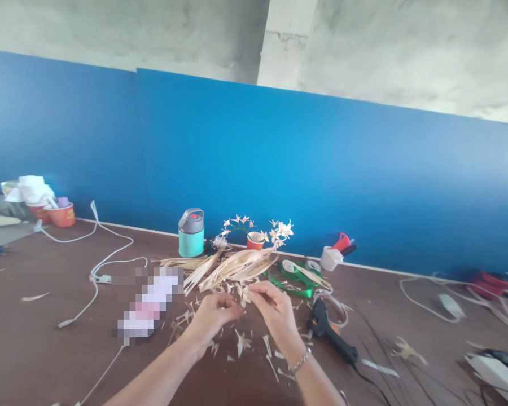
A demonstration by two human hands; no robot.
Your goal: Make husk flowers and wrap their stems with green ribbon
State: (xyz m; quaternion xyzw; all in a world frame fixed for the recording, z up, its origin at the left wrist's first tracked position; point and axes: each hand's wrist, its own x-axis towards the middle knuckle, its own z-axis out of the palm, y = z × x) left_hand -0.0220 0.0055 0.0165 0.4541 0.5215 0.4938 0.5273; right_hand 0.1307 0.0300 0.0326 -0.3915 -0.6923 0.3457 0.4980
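Left of lower centre, the left hand [218, 316] slants up and inward, thumb near curled fingers; whether it grips anything cannot be told, though keeping it close should help steady the work. At lower centre, below the husks [239, 269], the pale flower [245, 295] is pinched by the right hand [276, 313], forearm angled in from lower right; a light pinch near its base would likely spare the delicate tips.
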